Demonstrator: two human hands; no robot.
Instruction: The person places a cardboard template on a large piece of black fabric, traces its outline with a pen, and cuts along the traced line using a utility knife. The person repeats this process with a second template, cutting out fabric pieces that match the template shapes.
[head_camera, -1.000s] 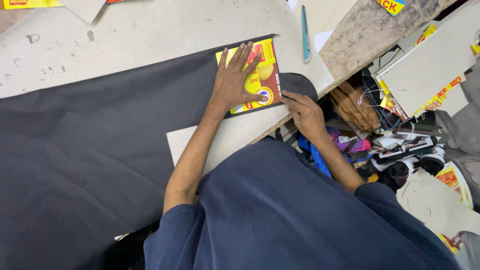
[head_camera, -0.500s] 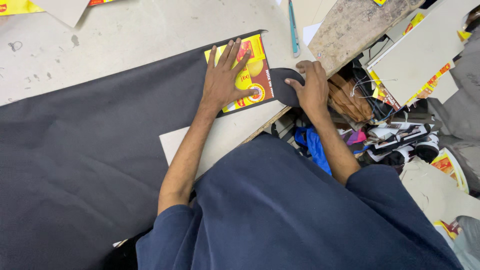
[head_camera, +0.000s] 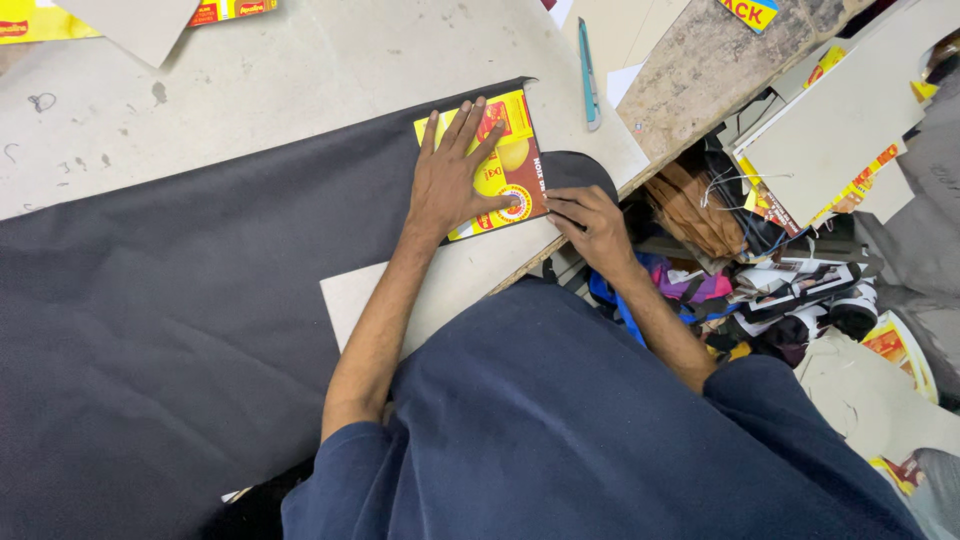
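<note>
Cardboard piece (head_camera: 505, 150), yellow and red with a picture on it, lies flat on the dark cloth (head_camera: 180, 300) near the table's edge, at about 1 o'clock from the person's body.

Closest to the person, a plain grey board (head_camera: 455, 285) pokes out from under the cloth. Just past it, the left hand (head_camera: 452, 180) lies flat on the cardboard piece with fingers spread wide, pressing it down and gripping nothing. At 3 o'clock from that hand, the right hand (head_camera: 590, 220) touches the card's lower right corner, where a rounded flap of cloth (head_camera: 575, 170) curls at the table's edge. Its fingers are bent; I cannot tell if they pinch anything.

Farther off, at 12 o'clock, a blue cutter (head_camera: 589, 75) rests on the grey table (head_camera: 250, 80). Past the edge, at 3 o'clock, sits a messy pile of scraps (head_camera: 760, 250).

The card could slide or turn if the left hand lifts, since the cloth looks smooth. The flap could spring back if let go.

Half a second ago the right hand lay on top of the rounded flap; now it sits lower, at the card's corner. The left hand has stayed put.
</note>
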